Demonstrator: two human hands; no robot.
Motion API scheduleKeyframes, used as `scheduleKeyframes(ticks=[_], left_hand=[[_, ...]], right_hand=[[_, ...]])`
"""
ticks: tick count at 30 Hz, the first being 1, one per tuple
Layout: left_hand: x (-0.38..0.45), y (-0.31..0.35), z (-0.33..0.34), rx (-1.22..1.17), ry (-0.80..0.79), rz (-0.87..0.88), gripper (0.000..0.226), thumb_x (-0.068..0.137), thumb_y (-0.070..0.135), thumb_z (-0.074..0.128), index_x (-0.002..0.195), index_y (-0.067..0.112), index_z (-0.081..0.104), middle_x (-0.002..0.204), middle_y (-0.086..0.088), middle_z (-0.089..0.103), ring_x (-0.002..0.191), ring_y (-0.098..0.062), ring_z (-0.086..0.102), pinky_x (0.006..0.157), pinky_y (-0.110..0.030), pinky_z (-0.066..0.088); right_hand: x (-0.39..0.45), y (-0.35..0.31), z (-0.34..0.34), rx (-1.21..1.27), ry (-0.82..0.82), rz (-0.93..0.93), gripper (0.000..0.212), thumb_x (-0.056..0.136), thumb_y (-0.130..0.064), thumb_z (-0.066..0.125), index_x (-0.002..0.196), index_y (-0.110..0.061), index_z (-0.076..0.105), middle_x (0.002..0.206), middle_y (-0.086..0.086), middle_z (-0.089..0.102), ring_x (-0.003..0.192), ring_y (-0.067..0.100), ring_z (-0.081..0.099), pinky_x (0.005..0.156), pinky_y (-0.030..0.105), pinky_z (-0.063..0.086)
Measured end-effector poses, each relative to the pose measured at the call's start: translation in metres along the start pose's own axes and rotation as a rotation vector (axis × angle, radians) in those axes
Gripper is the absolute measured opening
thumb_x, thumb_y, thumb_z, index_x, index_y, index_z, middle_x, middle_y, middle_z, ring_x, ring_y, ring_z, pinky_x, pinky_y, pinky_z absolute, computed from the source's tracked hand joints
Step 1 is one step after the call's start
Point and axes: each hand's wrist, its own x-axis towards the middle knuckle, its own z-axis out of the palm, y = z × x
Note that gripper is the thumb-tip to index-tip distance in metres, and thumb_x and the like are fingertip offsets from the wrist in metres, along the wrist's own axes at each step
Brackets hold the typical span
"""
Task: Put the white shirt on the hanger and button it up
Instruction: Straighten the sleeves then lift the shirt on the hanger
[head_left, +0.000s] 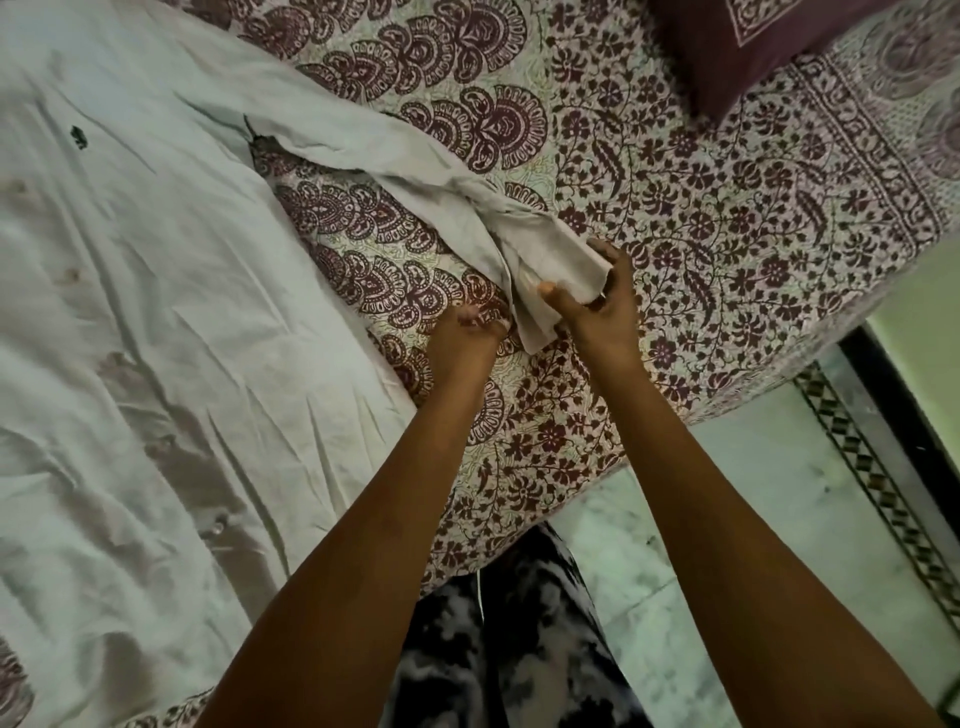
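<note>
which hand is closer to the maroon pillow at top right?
Right. The right hand grips the shirt cuff, below and left of the maroon pillow. The left hand sits farther left and lower, at the cuff's near edge.

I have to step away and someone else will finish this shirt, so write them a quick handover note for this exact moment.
Right hand: grips the cuff at the end of the white shirt's sleeve.
Left hand: at the cuff's lower edge with fingers curled; whether it pinches the fabric cannot be told.
Shirt: spread flat and wrinkled on the patterned bedsheet, sleeve stretched out to the right. A maroon pillow lies at the top.
Done: nothing that shows. No hanger is in view.
Left: find the hanger, put the shirt on it, button it up.
</note>
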Motion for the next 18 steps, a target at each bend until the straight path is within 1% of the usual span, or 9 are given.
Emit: scheduleKeyframes(ticks=[2, 3, 5, 7, 9, 12, 14, 16, 18], left_hand=[[0.001, -0.001, 0.007, 0.079, -0.034, -0.002, 0.038, 0.075, 0.033, 0.073, 0.104, 0.017, 0.057, 0.111, -0.008, 0.064, 0.101, -0.03, 0.063, 0.089, -0.042, 0.053], [0.001, -0.001, 0.013, 0.123, -0.042, 0.02, 0.044, 0.074, 0.036, 0.074, 0.109, 0.015, 0.056, 0.112, -0.009, 0.064, 0.101, -0.029, 0.062, 0.088, -0.038, 0.052], [0.001, 0.0, 0.026, 0.22, -0.014, 0.092, 0.05, 0.073, 0.035, 0.076, 0.112, 0.014, 0.054, 0.113, -0.008, 0.062, 0.1, -0.026, 0.061, 0.082, -0.032, 0.05], [0.004, -0.001, 0.036, 0.299, 0.041, 0.147, 0.045, 0.072, 0.029, 0.076, 0.108, 0.015, 0.053, 0.114, -0.008, 0.06, 0.099, -0.026, 0.06, 0.078, -0.033, 0.05], [0.004, -0.003, 0.038, 0.331, 0.085, 0.173, 0.028, 0.077, 0.022, 0.071, 0.099, 0.012, 0.056, 0.109, -0.01, 0.062, 0.095, -0.027, 0.061, 0.075, -0.034, 0.049], [0.003, -0.004, 0.027, 0.225, 0.091, 0.226, 0.01, 0.083, 0.014, 0.063, 0.087, 0.004, 0.061, 0.093, -0.013, 0.067, 0.078, -0.023, 0.059, 0.071, -0.032, 0.047], [-0.002, -0.001, 0.015, 0.056, 0.063, 0.239, 0.005, 0.086, 0.009, 0.06, 0.088, 0.005, 0.06, 0.088, -0.013, 0.066, 0.071, -0.018, 0.055, 0.066, -0.028, 0.046], [-0.007, 0.001, 0.003, -0.094, 0.06, 0.258, 0.004, 0.087, 0.008, 0.059, 0.089, 0.011, 0.059, 0.086, -0.007, 0.063, 0.072, -0.013, 0.054, 0.064, -0.023, 0.045], [-0.012, 0.003, -0.005, -0.191, 0.057, 0.267, 0.005, 0.088, 0.01, 0.059, 0.093, 0.012, 0.061, 0.088, -0.004, 0.065, 0.077, -0.011, 0.057, 0.069, -0.023, 0.046]], right_hand=[[-0.001, 0.001, 0.0, 0.098, 0.12, 0.047, 0.021, 0.087, -0.009, 0.059, 0.107, -0.008, 0.053, 0.099, 0.004, 0.062, 0.09, 0.02, 0.061, 0.069, 0.033, 0.056], [-0.001, 0.003, -0.001, 0.174, 0.145, 0.072, 0.008, 0.09, -0.013, 0.056, 0.098, -0.01, 0.058, 0.09, 0.002, 0.062, 0.083, 0.019, 0.06, 0.066, 0.032, 0.055], [0.0, 0.005, -0.004, 0.244, 0.132, 0.086, 0.007, 0.091, -0.017, 0.055, 0.086, -0.015, 0.061, 0.082, 0.003, 0.059, 0.078, 0.023, 0.055, 0.069, 0.036, 0.05], [0.002, 0.007, -0.006, 0.237, 0.096, 0.081, 0.006, 0.089, -0.014, 0.059, 0.086, -0.01, 0.062, 0.077, 0.004, 0.058, 0.075, 0.023, 0.051, 0.068, 0.037, 0.047], [0.005, 0.007, -0.007, 0.204, 0.098, 0.081, 0.01, 0.086, -0.011, 0.061, 0.086, -0.001, 0.06, 0.073, 0.005, 0.057, 0.068, 0.02, 0.051, 0.06, 0.032, 0.046], [0.007, 0.006, -0.006, 0.131, 0.128, 0.091, 0.009, 0.084, -0.004, 0.063, 0.079, -0.009, 0.057, 0.076, 0.004, 0.06, 0.065, 0.016, 0.056, 0.053, 0.024, 0.051], [0.008, 0.009, -0.005, 0.078, 0.131, 0.098, 0.016, 0.082, 0.001, 0.062, 0.078, -0.012, 0.055, 0.083, 0.003, 0.062, 0.073, 0.014, 0.059, 0.06, 0.022, 0.054], [0.006, 0.014, -0.002, 0.021, 0.139, 0.101, 0.023, 0.081, 0.003, 0.063, 0.077, -0.018, 0.054, 0.092, 0.005, 0.064, 0.087, 0.017, 0.061, 0.076, 0.031, 0.057], [0.004, 0.018, 0.002, -0.03, 0.154, 0.094, 0.023, 0.079, 0.002, 0.065, 0.079, -0.019, 0.055, 0.1, 0.009, 0.065, 0.096, 0.023, 0.062, 0.086, 0.04, 0.055]])
